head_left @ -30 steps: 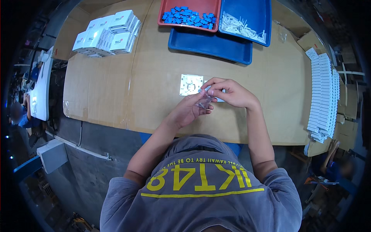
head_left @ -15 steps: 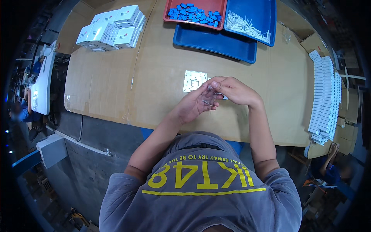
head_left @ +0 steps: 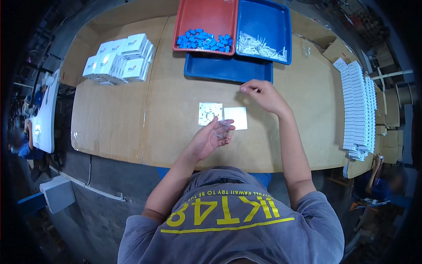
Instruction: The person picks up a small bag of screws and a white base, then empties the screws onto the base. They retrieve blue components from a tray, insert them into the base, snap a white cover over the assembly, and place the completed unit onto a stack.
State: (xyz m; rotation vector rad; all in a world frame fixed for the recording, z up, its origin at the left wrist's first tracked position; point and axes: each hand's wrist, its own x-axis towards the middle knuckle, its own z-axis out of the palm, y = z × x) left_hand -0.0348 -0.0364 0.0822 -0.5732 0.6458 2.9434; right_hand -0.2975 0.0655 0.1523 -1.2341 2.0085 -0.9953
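Holds a clear bag (head_left: 223, 128) in the left hand (head_left: 209, 140), palm up, with the thumb raised on 1 side, the fingers half curled on the other and the thin film lightly caught between. Cannot make out any contents. Reaches farther out with the right hand (head_left: 266, 96), bent at the wrist, well apart from the bag, with thumb and forefinger nearly together at the tips and the other fingers folded in. Cannot tell whether pinching anything there. In view, overlaps with that hand the near right corner of the lower tray (head_left: 228, 68), blue; cannot tell whether touching.

Just beyond the left fingers, side by side on the table (head_left: 114, 119): a patterned square (head_left: 211, 114) and a plain square (head_left: 235, 118), both partly hidden.

Farther out, above the lower tray: a red tray (head_left: 206, 17) with blue clips (head_left: 204, 40), and beside it a blue tray (head_left: 263, 17) with white sticks (head_left: 259, 46). Far left, piled white boxes (head_left: 118, 59); far right, a long white stack (head_left: 358, 110).
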